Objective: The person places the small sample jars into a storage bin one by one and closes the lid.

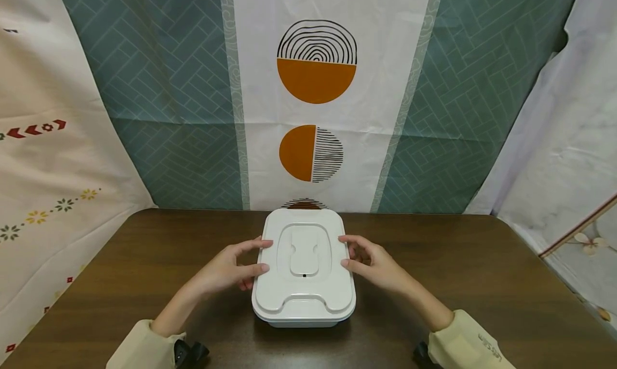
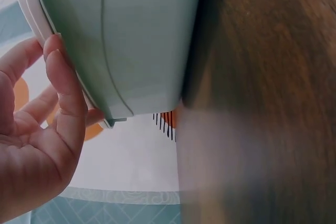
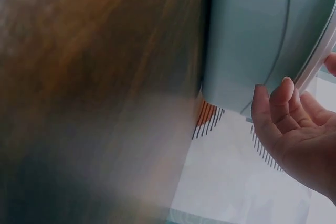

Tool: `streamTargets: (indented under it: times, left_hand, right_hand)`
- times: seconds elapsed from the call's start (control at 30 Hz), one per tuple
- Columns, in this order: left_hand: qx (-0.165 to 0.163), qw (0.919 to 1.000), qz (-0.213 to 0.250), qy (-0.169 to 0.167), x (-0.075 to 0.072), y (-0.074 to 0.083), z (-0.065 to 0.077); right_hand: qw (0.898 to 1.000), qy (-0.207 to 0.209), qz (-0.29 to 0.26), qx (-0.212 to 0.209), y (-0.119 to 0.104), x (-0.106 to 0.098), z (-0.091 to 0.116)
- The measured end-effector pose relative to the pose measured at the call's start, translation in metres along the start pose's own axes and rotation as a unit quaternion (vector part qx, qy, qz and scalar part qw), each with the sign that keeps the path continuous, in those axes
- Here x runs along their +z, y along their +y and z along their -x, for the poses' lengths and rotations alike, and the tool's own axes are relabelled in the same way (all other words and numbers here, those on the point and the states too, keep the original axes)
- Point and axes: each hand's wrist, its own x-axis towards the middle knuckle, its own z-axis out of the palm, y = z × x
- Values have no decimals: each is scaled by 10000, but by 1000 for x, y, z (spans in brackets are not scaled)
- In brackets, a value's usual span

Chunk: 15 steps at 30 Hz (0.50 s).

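A lidded plastic storage box stands on the brown table, its short side towards me. Its white lid (image 1: 305,291) has a raised centre panel and a notched front edge. The pale green box body (image 2: 147,40) shows in both wrist views. My left hand (image 1: 231,267) grips the lid's left edge, thumb and index finger on top; in the left wrist view other fingers (image 2: 68,98) curl up under the rim. On the opposite side, my right hand (image 1: 376,264) holds the lid's right edge with its thumb on top, and its bent fingers (image 3: 282,98) reach the rim from below.
The dark brown wooden table (image 1: 178,246) extends to both sides of the box. Behind it hangs a green and white cloth (image 1: 260,90) with orange half circles. Pale patterned cloths hang at the left (image 1: 58,160) and right (image 1: 564,160).
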Motion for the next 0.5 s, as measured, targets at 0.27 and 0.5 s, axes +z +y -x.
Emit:
streamTargets:
  times: [0.27, 0.5]
  left_hand:
    - [-44, 10000, 7, -83, -2, 3, 1]
    - [-47, 9999, 104, -46, -1, 1, 0]
  right_hand:
    - [9999, -92, -14, 48, -2, -2, 0]
    - [9997, -163, 192, -75, -4, -3, 1]
